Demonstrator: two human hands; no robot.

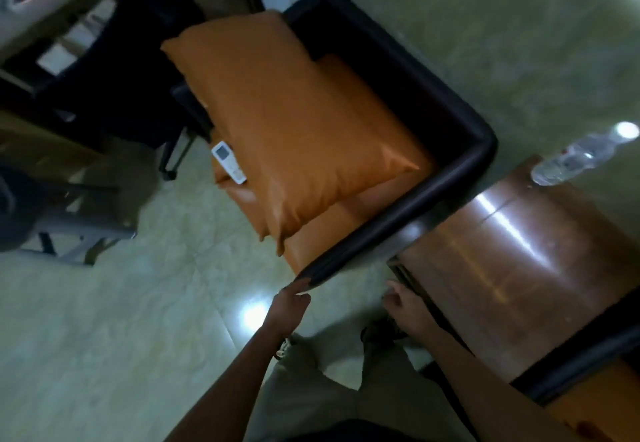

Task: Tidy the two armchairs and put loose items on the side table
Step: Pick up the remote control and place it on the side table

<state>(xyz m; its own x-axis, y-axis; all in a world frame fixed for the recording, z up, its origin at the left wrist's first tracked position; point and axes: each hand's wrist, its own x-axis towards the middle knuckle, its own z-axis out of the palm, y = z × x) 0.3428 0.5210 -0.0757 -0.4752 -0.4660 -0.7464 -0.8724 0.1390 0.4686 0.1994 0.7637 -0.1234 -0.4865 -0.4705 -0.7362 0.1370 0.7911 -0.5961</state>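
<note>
Remote [228,162] first: your left grip [289,303] and right grip [403,304] are released, so reach far, lift it to the counter [519,268].

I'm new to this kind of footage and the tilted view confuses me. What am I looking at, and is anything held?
This is one picture from a camera worn on a person's head, looking down; the two arms at the bottom are theirs. The left hand reaches near the armchair's dark armrest; the right hand hangs by the wooden side table. Both hold nothing. On the orange seat lie an orange cushion and, beside it, a white remote. A clear plastic bottle is at the table's far corner.
</note>
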